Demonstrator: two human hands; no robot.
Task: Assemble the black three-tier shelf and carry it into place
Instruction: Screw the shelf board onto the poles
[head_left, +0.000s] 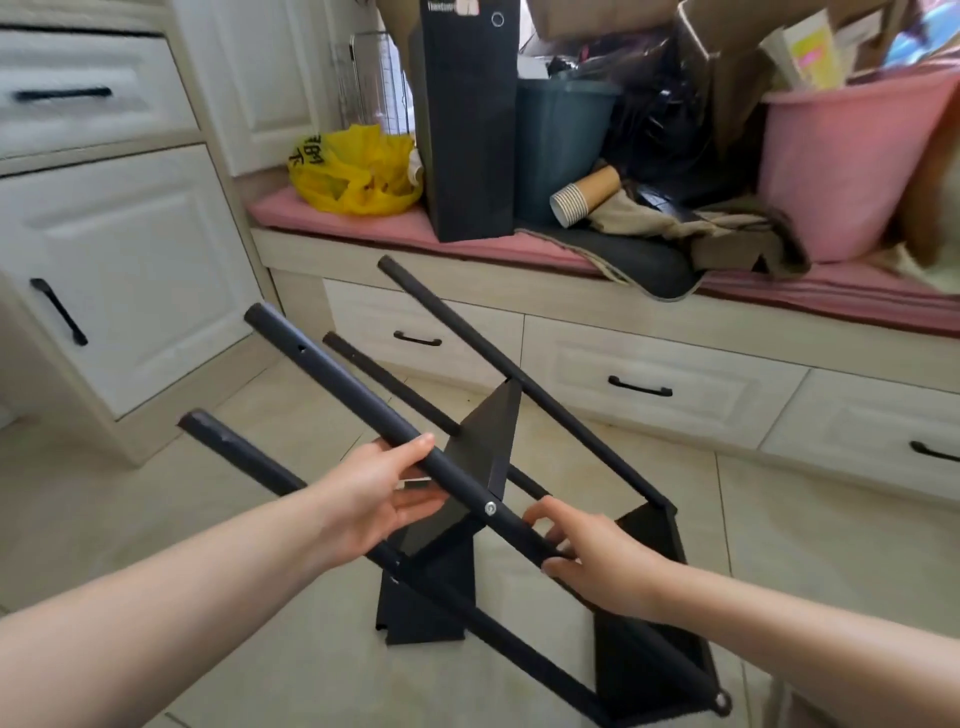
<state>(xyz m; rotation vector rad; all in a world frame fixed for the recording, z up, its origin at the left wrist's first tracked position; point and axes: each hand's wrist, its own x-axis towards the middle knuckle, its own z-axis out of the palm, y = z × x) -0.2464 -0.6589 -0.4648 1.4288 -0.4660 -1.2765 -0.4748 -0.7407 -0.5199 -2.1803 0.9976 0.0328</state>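
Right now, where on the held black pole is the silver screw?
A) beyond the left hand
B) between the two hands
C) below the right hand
B: the silver screw sits on the black pole between the left hand and the right hand, which both grip it.

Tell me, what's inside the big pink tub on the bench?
Papers and booklets, one of them yellow, stick up above the rim of the pink tub. Its solid wall hides whatever lies lower down inside.
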